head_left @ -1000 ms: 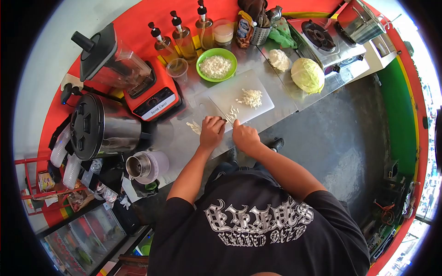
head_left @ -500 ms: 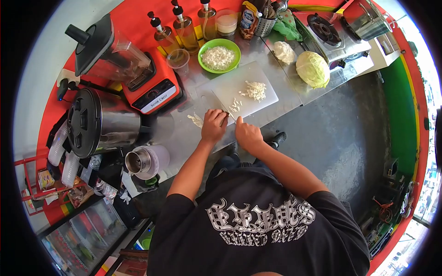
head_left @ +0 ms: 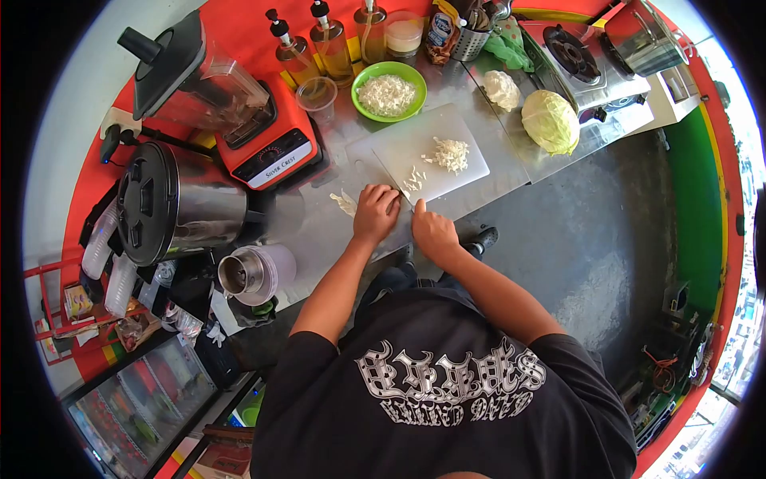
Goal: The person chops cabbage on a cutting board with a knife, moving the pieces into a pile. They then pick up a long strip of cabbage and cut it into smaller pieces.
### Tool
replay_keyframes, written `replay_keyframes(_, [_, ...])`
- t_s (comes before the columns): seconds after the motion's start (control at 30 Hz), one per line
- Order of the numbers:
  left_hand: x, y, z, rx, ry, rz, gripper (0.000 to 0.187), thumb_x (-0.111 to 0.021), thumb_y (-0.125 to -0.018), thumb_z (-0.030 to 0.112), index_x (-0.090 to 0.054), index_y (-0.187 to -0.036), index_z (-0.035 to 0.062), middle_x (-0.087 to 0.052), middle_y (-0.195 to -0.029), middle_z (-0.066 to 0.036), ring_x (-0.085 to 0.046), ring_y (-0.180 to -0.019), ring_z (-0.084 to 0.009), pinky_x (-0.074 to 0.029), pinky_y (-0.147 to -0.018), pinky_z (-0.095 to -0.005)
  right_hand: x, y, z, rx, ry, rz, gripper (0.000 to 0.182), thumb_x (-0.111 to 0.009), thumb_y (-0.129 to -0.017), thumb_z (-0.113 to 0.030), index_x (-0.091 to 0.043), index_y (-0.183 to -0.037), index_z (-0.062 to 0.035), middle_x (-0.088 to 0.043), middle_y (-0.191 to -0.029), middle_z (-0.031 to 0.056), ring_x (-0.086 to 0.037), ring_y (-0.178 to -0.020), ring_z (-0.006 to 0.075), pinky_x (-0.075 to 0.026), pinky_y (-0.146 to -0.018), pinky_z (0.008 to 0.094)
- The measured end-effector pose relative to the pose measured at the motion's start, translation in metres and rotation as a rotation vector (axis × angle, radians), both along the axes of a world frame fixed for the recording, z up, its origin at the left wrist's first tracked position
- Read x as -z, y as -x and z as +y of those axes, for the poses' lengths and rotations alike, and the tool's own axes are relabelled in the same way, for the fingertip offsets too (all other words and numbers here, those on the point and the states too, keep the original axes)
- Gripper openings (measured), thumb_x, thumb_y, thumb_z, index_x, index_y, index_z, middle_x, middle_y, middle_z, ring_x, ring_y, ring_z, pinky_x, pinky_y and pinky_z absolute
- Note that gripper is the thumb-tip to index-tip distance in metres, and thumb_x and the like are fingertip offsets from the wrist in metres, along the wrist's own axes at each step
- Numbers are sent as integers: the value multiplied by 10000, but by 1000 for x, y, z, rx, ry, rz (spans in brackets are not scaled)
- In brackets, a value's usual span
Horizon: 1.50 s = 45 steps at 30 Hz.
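Little shifts: your left hand [head_left: 377, 211] and right hand [head_left: 432, 232] stay together, curled at the white plastic cutting board's [head_left: 415, 144] near edge beside pale cabbage shreds [head_left: 412, 182]; grip contents unclear.

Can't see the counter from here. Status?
Left hand and right hand together at cutting board edge. Chopped cabbage piled beyond. Nothing blocking.
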<state>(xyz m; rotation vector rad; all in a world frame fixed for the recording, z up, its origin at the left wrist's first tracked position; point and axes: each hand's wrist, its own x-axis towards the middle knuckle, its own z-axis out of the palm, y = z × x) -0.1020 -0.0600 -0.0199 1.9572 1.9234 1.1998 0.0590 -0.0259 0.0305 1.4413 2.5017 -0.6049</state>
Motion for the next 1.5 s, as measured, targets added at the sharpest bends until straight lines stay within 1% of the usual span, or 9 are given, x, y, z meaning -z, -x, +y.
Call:
replay_keyframes(0.13, [-2, -1, 0, 4, 10, -17, 131, -711, -845, 117, -690, -945, 35, -650, -997, -101, -588, -989, -322, -474, -888, -433, 14, 3, 11, -16, -24, 77, 167, -453, -998, -162, -458, -1064, -9, -716, -819, 238, -721, -779, 419, -573, -678, 526])
replay_keyframes(0.23, [-3, -2, 0, -17, -2, -13, 134, -715, -839, 110, -690, -952, 41, -645, -984, -101, -587, -988, -326, -475, -885, -433, 12, -3, 11, -52, -30, 65, 138, -451, -978, -125, -474, -1072, -26, -732, -854, 218, -737, -810, 380, -581, -675, 495])
replay_keyframes(0.37, [-4, -2, 0, -30, -13, -2, 122, -718, -831, 99, -688, -940, 55, -643, -959, -83, -588, -966, -312, -475, -860, -427, 3, -21, 13, -59, -19, 18, 186, -448, -988, -161, -476, -1100, -15, -728, -847, 225, -731, -789, 392, -579, -677, 495])
replay_keyframes(0.53, [-10, -1, 5, -8, -8, 97, 97, -726, -821, 101, -696, -913, 89, -652, -938, -37, -589, -928, -271, -465, -822, -402, 3, -41, 43, 96, -25, 43, 310, -511, -1020, -288, -463, -1152, -12, -715, -860, 250, -704, -831, 449, -551, -721, 555])
replay_keyframes(0.67, [-14, -4, 18, -5, 54, 123, 90, -719, -830, 107, -711, -918, 91, -659, -940, -42, -596, -939, -267, -468, -834, -394, 2, -41, 52, 68, -58, 60, 308, -522, -1021, -296, -464, -1141, -18, -710, -877, 265, -697, -855, 462, -544, -738, 565])
replay_keyframes(1.0, [-3, -17, 28, -10, 17, -8, 127, -697, -838, 85, -685, -957, 44, -624, -918, -89, -592, -934, -312, -479, -843, -427, -13, -27, 31, -39, 3, 48, 280, -510, -1022, -288, -495, -1069, -13, -723, -852, 239, -719, -812, 438, -578, -720, 536])
replay_keyframes(1.17, [-8, -18, 29, 3, 27, -6, 115, -692, -841, 80, -670, -944, 35, -612, -904, -98, -588, -911, -323, -477, -829, -434, -14, -25, 24, -70, -74, 4, 180, -537, -968, -182, -498, -1008, -11, -719, -798, 220, -730, -731, 393, -593, -627, 474])
replay_keyframes(1.37, [-6, -19, 29, -16, 27, -15, 127, -694, -845, 85, -677, -961, 37, -619, -912, -92, -590, -905, -319, -479, -828, -434, 18, -21, 18, -28, -170, 1, 113, -523, -943, -127, -504, -985, -24, -717, -756, 189, -737, -712, 355, -595, -605, 448])
replay_keyframes(1.5, [-2, -20, 29, -21, -10, -1, 107, -683, -852, 97, -662, -951, 59, -609, -907, -75, -587, -890, -299, -467, -810, -420, 5, -14, 31, -30, -151, 45, 84, -515, -938, -113, -505, -971, -37, -715, -739, 170, -742, -711, 331, -594, -597, 433])
